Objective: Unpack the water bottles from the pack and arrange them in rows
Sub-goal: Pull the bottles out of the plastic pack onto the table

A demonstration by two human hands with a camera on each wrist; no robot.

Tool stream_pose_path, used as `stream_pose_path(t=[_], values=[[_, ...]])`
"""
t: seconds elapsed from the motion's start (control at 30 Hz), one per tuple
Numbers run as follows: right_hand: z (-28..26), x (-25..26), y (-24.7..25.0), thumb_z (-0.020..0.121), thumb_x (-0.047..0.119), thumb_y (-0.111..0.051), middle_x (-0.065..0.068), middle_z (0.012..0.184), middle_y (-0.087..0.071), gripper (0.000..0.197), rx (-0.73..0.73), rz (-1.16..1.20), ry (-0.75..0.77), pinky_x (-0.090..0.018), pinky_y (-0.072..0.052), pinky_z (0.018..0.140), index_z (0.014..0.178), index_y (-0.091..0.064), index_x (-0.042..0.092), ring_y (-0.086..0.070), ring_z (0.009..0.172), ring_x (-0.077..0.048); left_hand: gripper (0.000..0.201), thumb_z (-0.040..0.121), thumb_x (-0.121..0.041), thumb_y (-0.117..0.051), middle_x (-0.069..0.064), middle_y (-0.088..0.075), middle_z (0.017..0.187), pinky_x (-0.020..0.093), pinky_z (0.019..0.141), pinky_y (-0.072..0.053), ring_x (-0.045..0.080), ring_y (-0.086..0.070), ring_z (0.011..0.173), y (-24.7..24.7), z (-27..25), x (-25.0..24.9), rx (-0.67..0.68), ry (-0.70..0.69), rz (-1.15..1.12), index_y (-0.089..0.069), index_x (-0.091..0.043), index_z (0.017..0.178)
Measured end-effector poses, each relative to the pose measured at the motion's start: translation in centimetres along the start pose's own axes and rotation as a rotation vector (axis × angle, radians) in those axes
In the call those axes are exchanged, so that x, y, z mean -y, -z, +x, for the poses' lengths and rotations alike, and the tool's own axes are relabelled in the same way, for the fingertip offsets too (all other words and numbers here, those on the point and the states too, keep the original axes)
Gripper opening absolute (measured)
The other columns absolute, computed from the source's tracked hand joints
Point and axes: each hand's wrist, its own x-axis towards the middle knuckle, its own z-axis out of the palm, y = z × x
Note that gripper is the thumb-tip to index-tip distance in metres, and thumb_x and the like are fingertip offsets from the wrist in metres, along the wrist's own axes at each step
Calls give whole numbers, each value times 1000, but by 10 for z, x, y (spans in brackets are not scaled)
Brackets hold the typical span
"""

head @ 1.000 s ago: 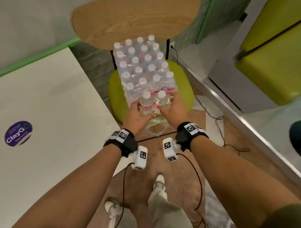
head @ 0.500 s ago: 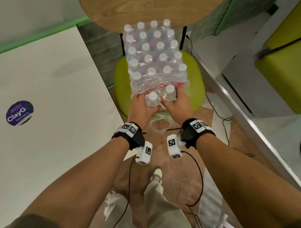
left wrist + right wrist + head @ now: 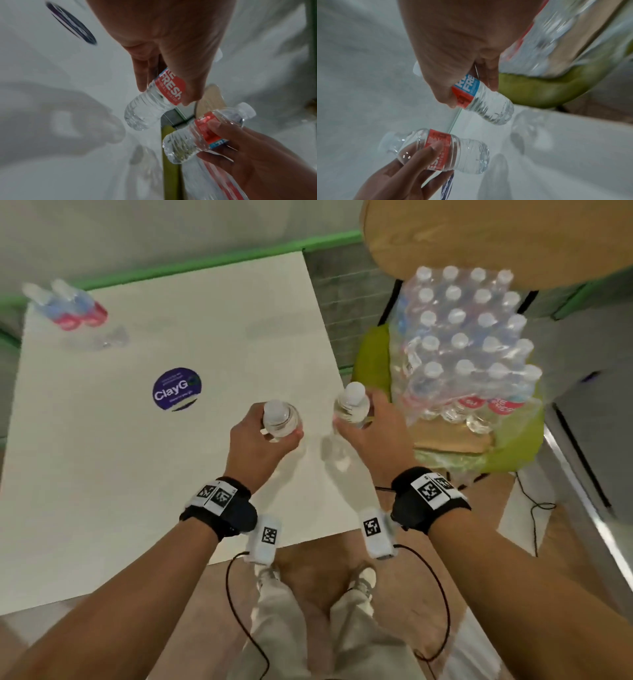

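Two small water bottles being held over the white table, one in each hand

In the centre of the head view the left hand is curling its fingers round a small water bottle, and the right hand is gripping a second small bottle near the table's right edge; both bottles are hanging clear above the white table, casting shadows on it; in the left wrist view the left-hand bottle's red label is reading "FRESH"; at the upper right the shrink-wrapped pack of bottles is sitting on a green chair seat, partly under a round wooden tabletop; at the upper left two more bottles are standing side by side on the table's far corner; a purple ClayGo sticker is lying left of the hands.
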Motion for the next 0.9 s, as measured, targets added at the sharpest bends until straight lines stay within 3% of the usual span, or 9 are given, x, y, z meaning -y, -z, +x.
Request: stream_pose_path(t=[0.2, 0.33, 0.43, 0.67, 0.8, 0.9], values=[[54, 65, -139, 79, 40, -75, 10, 107, -67, 49, 166, 33, 40, -32, -56, 84, 121, -53, 25, -65, 94, -8, 37, 80, -36, -80, -13, -65, 91, -3, 62, -39, -7, -61, 77, 118, 47, 60, -231, 96, 92, -61, -18, 106], [75, 100, -219, 80, 36, -74, 6, 103, -68, 46, 228, 25, 40, -35, -56, 81, 118, -54, 22, -65, 90, -14, 45, 78, -40, -79, -9, -68, 95, 8, 64, -43, 6, -63, 82, 175, 76, 101, -309, 188, 94, -61, -15, 110], [86, 116, -262, 78, 33, -74, 5, 103, -68, 47, 252, 6, 57, -37, -57, 81, 118, -53, 20, -65, 91, -15, 48, 77, -40, -79, -8, -68, 97, 12, 65, -44, 9, -64, 85, 201, 94, 126, -331, 203, 99, -60, -14, 112], [104, 126, -311, 78, 31, -75, 0, 111, -66, 51, 209, -87, 83, -38, -56, 84, 121, -51, 17, -64, 97, -19, 45, 78, -38, -78, -10, -65, 94, -1, 58, -39, -9, -57, 75, 222, 126, 146, -327, 186, 107, -59, -14, 112], [107, 124, -316, 78, 36, -74, 0, 108, -66, 51, 165, -116, 96, -40, -56, 80, 118, -50, 17, -64, 94, -20, 43, 78, -36, -78, -14, -64, 89, 1, 61, -41, -15, -57, 73, 221, 135, 149, -326, 159, 91, -59, -15, 110], [104, 122, -317, 77, 37, -74, 1, 107, -65, 52, 157, -110, 97, -39, -56, 80, 118, -49, 19, -64, 93, -20, 44, 78, -39, -78, -15, -65, 92, 5, 66, -46, -9, -60, 79, 220, 135, 151, -328, 146, 87, -58, -18, 111]])
